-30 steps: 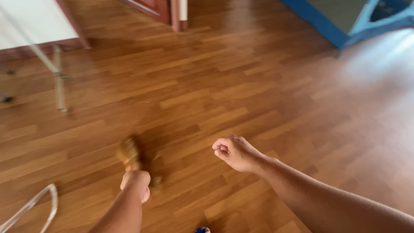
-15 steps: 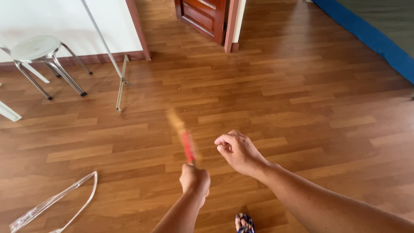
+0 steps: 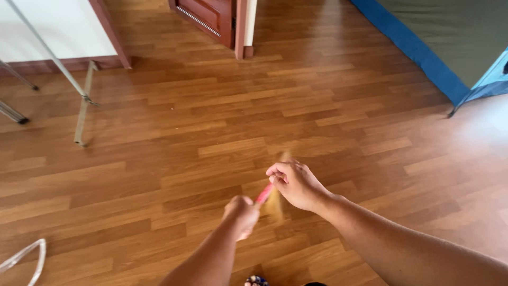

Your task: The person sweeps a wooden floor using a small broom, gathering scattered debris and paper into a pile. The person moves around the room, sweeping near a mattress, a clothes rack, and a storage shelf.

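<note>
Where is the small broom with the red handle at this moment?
In the head view, the broom is low in the centre, its red handle gripped in the left hand, its blurred bristles just beside the right hand, above the wooden floor.

Both hands (image 3: 267, 198) at red-handled broom (image 3: 264, 194)

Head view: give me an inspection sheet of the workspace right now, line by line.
Surface: brown wood-plank floor, glossy, glare at the right edge.
Job's things: short hand broom, red handle, straw-coloured bristles, motion-blurred.
Clutter: bent clear plastic strip at lower left; a small speck on the planks near the top.
Hands: left hand closed around the broom handle; right hand loosely curled, next to the broom, contact unclear.
Cables: nothing seen.
Surroundings: metal rack legs and white wall upper left, dark wooden door at top, blue-edged green mat upper right.
</note>
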